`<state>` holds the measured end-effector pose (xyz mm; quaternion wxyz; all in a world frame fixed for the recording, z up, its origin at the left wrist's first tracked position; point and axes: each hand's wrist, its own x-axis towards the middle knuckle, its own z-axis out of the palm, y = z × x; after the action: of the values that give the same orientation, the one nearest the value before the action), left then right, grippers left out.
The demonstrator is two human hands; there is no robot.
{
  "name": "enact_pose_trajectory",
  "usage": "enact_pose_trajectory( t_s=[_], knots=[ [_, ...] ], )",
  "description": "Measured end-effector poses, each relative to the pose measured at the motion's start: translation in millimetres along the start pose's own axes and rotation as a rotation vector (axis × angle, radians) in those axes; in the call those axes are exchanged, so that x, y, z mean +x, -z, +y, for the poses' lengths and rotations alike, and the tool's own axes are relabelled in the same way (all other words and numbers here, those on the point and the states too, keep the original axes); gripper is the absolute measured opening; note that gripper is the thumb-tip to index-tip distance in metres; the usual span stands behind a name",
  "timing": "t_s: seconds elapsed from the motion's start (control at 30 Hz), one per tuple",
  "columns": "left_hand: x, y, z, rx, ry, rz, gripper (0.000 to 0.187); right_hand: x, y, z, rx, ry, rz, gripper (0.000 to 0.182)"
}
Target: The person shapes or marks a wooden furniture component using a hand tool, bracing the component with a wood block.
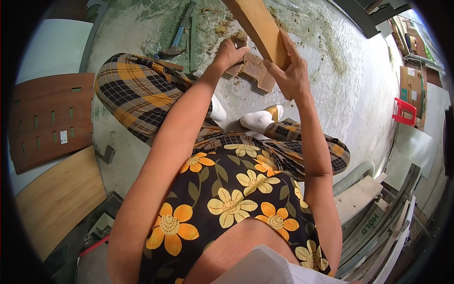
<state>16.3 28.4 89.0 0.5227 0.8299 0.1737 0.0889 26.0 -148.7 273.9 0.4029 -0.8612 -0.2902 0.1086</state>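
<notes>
My right hand (294, 71) grips the near end of a long, smooth, yellow-brown wooden board (257, 23), thumb on one side and fingers along the other. The board slants up and out of view at the top. To its left, my left hand (230, 53) has its fingers closed around a small brown wooden piece (241, 39), whose rounded end shows above the fingers. Just below and between my hands lie rough, broken-looking wooden blocks (257, 71) on the floor. A claw hammer with a blue handle (178, 35) rests on the floor to the left of my left hand.
Beside the hammer lies a narrow green strip (193, 45). Wood debris (222, 28) is scattered over the worn floor. Slotted brown panels (52, 118) stand at the left. Planks (359, 201) and long strips are stacked at the right, with a red stool (405, 111) and cardboard boxes beyond.
</notes>
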Motion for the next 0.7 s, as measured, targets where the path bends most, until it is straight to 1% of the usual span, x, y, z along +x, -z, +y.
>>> enact_pose_trajectory(
  t_s=[0.03,0.07,0.1,0.17,0.27,0.3,0.37,0.4,0.47,0.57,0.67,0.7],
  knots=[
    [1.9,3.1,4.2,-0.013,-0.019,0.011,0.045,-0.2,-3.0,4.3,0.052,0.068,0.053,0.075],
    [7.1,-2.4,-4.5,0.04,0.036,-0.041,0.041,-4.9,-11.1,20.6,0.088,-0.011,0.02,0.076],
    [-9.4,12.7,24.3,-0.272,-0.027,-0.006,0.035,-5.1,-11.4,23.8,-0.117,-0.181,-0.097,0.077],
    [0.4,5.9,8.1,-0.024,-0.019,-0.025,0.029,-7.5,-10.1,28.3,-0.242,-0.178,-0.135,0.076],
    [-10.0,9.9,19.9,-0.248,0.0,0.037,0.028,-9.0,-7.5,17.9,0.001,-0.237,-0.091,0.075],
    [-10.1,16.2,20.5,-0.048,-0.016,0.004,0.03,-7.7,-4.2,16.4,0.026,-0.209,-0.049,0.075],
    [-7.8,19.2,23.2,0.065,0.009,-0.06,0.036,-9.1,-0.4,12.1,0.083,-0.156,0.042,0.075],
    [-4.1,15.6,18.3,0.054,-0.005,-0.042,0.037,-9.5,3.2,10.7,0.101,-0.171,0.056,0.075],
    [1.4,4.3,3.6,0.031,-0.032,-0.006,0.041,-11.9,6.5,13.2,0.082,-0.126,0.089,0.075],
    [-8.2,9.6,23.8,0.09,-0.079,0.09,0.039,-16.6,8.5,20.2,0.061,-0.12,0.096,0.075],
    [-5.7,14.2,21.8,-0.045,-0.114,0.039,0.037,-21.7,5.9,19.5,0.063,-0.144,0.08,0.076],
    [-7.3,13.9,22.3,-0.041,-0.125,0.063,0.036,-23.0,5.1,18.3,0.065,-0.151,0.076,0.076]
  ],
)
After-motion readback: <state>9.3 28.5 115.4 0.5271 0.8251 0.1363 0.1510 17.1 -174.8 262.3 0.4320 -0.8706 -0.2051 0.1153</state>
